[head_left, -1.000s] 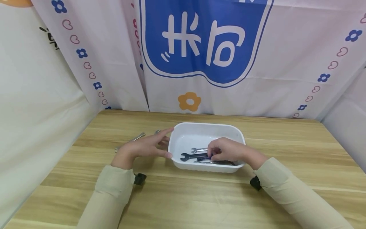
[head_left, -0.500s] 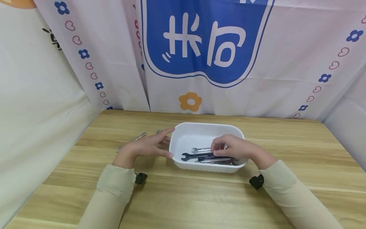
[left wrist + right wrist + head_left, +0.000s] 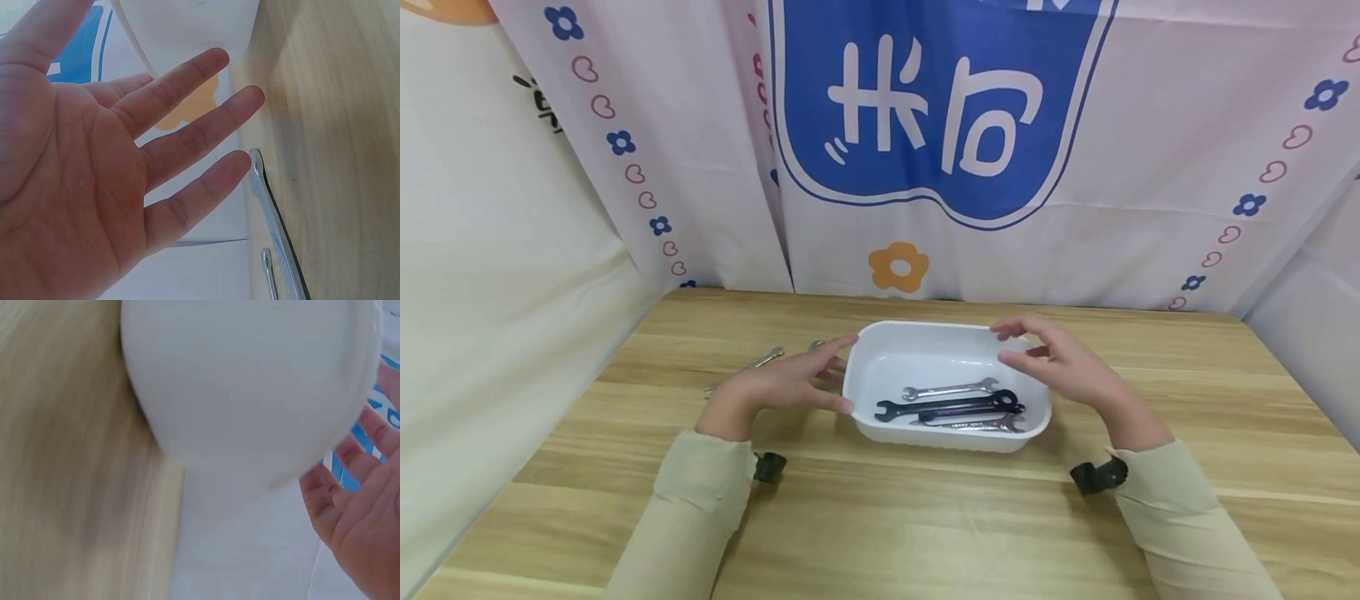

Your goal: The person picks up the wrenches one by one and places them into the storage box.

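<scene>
A white plastic tub [image 3: 940, 342] stands on the wooden table. Inside, along its near side, lie several wrenches: a silver wrench [image 3: 950, 389], a black wrench [image 3: 943, 406] and others bunched beside them. My left hand [image 3: 790, 379] is at the tub's left end, thumb and forefinger spread right at the rim. Its palm [image 3: 75, 175] and straight fingers show in the left wrist view with nothing in them. Above the tub's right end is my right hand [image 3: 1060, 358], its fingers loosely bent over the rim and holding nothing.
Two silver wrenches lie on the table left of the tub, partly hidden by the left hand: a longer wrench [image 3: 763, 358] and another wrench [image 3: 816, 344] whose end shows. A printed cloth [image 3: 1075, 258] hangs along the table's back edge.
My right hand has let go of the wrenches, risen out of the tub and moved right and back to the tub's right end. The left hand has stayed in place.
</scene>
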A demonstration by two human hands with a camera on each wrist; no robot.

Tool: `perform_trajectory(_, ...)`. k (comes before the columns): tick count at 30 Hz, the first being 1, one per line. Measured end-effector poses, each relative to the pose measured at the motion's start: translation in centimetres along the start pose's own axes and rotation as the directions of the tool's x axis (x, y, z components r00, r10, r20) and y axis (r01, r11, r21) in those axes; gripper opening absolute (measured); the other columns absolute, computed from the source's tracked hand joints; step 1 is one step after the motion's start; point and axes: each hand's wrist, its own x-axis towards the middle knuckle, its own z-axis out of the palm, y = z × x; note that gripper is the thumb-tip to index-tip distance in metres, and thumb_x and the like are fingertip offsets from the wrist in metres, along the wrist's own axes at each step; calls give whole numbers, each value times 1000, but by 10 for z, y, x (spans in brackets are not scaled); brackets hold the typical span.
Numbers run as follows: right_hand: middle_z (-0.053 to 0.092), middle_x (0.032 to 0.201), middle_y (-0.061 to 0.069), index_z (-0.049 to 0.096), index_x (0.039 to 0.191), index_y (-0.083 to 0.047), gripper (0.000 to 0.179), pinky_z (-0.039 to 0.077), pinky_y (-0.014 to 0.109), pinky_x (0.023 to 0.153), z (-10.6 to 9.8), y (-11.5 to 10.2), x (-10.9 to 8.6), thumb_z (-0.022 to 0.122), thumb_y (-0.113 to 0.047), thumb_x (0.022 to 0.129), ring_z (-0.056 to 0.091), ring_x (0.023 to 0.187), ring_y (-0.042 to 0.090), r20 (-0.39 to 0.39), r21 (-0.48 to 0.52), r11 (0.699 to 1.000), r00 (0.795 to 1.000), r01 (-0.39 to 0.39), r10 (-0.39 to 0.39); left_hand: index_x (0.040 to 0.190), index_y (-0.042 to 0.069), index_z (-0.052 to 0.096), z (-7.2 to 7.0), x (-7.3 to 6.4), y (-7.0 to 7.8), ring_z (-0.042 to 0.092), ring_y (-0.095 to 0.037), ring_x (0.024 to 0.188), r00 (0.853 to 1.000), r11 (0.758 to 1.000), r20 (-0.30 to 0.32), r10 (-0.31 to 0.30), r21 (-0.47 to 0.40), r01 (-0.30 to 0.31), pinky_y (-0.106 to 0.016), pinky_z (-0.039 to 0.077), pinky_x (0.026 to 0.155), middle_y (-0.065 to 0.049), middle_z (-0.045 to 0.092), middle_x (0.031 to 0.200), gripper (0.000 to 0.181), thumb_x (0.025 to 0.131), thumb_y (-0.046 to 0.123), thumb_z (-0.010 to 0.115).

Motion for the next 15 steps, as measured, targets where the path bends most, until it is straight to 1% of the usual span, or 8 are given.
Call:
perform_trajectory(1, 57, 136, 16, 52, 138, -6, 44, 46, 57, 104, -2, 1, -2, 63, -21, 98, 49, 129, 34, -10, 10, 1000, 1000, -10, 10, 161, 28, 11, 0, 1, 0, 49, -34, 137, 1000, 1000, 0, -3, -1, 3, -60, 38, 112, -9, 53, 147, 103, 84, 36, 79)
perform_trajectory(3, 47, 147, 17, 44, 144, -7, 54, 40, 63, 108, -5, 5, -5, 65, -23, 97, 40, 138, 39, -18, 13, 1000, 999, -28, 28, 161, 29, 11, 1, 2, 0, 49, -33, 137, 1000, 1000, 0, -9, -1, 9, -61, 37, 113, -9, 54, 147, 102, 84, 36, 79)
perform_trajectory(6, 34, 157, 18, 32, 152, -8, 69, 34, 67, 110, -9, 10, -10, 68, -24, 95, 31, 143, 44, -4, 12, 998, 998, -63, 64, 161, 29, 11, 2, 3, 0, 49, -33, 137, 1000, 1000, -1, -11, 7, 11, -61, 37, 113, -9, 54, 147, 102, 84, 37, 79)
perform_trajectory(11, 17, 163, 22, 11, 159, -12, 92, 35, 70, 107, -10, 20, -13, 72, -24, 91, 28, 143, 51, 68, 31, 991, 990, -128, 126, 161, 28, 9, 1, 2, 0, 48, -34, 138, 1000, 1000, -2, -3, 13, 3, -58, 40, 112, -10, 53, 147, 104, 84, 37, 79)
perform_trajectory(15, 13, 163, 25, 0, 161, -15, 105, 35, 72, 106, -10, 29, -16, 75, -21, 88, 27, 142, 53, 123, 55, 985, 980, -161, 154, 161, 27, 8, 0, 1, 0, 48, -34, 138, 1000, 1000, 2, 2, 14, -2, -58, 40, 112, -11, 53, 147, 104, 84, 37, 78)
